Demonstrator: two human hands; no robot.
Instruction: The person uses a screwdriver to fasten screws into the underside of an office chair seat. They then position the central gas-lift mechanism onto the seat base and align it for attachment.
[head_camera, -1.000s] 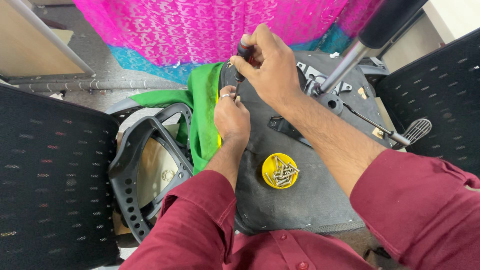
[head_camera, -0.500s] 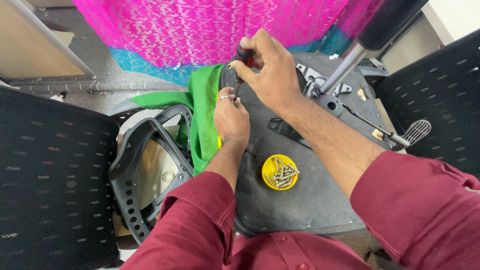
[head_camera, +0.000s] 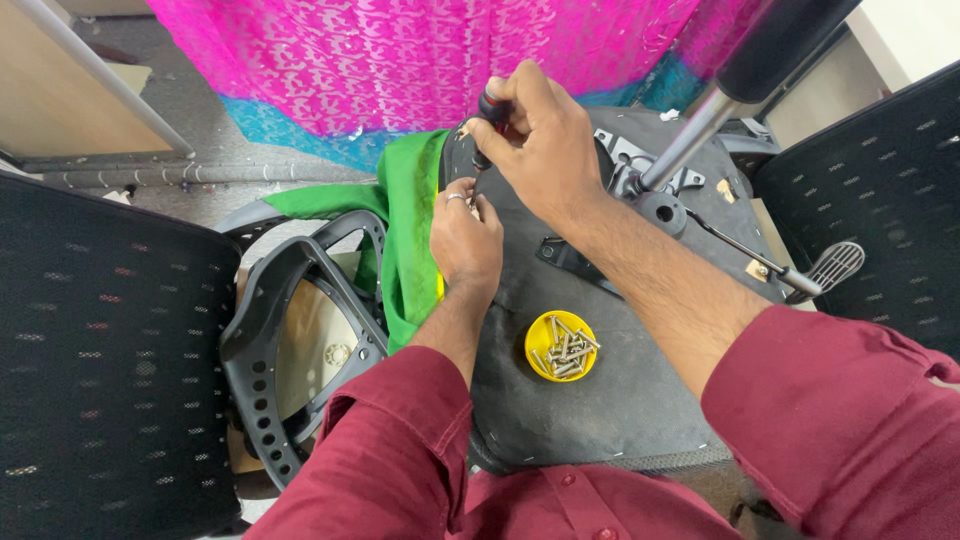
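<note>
The right hand (head_camera: 545, 150) is gripping a screwdriver (head_camera: 487, 125) by its dark handle with a red band, the grip closed fully around the handle and the shaft pointing down toward the far left edge of an upturned chair seat (head_camera: 590, 400). The left hand (head_camera: 463, 238) is resting on that same edge just below the screwdriver tip, its fingertips (head_camera: 462, 190) pinched narrowly at the spot where the tip is meeting the seat; whether a screw is held between them cannot be told. A ring is showing on one finger of this hand. Both forearms are emerging from maroon sleeves (head_camera: 400, 450).

The seat's grey underside is facing up and is carrying a yellow cap (head_camera: 561, 346) filled with metal screws, lying near the left forearm. A green cloth (head_camera: 405, 225) is hanging along the seat's left edge, beside the left hand. A grey plastic frame (head_camera: 262, 350) is lying to the left of the cloth. The chair's chrome column (head_camera: 690, 140) and a lever with a paddle end (head_camera: 830, 265) are standing to the right of the right hand. Pink and blue patterned fabric (head_camera: 400, 60) is spreading across the top.
</note>
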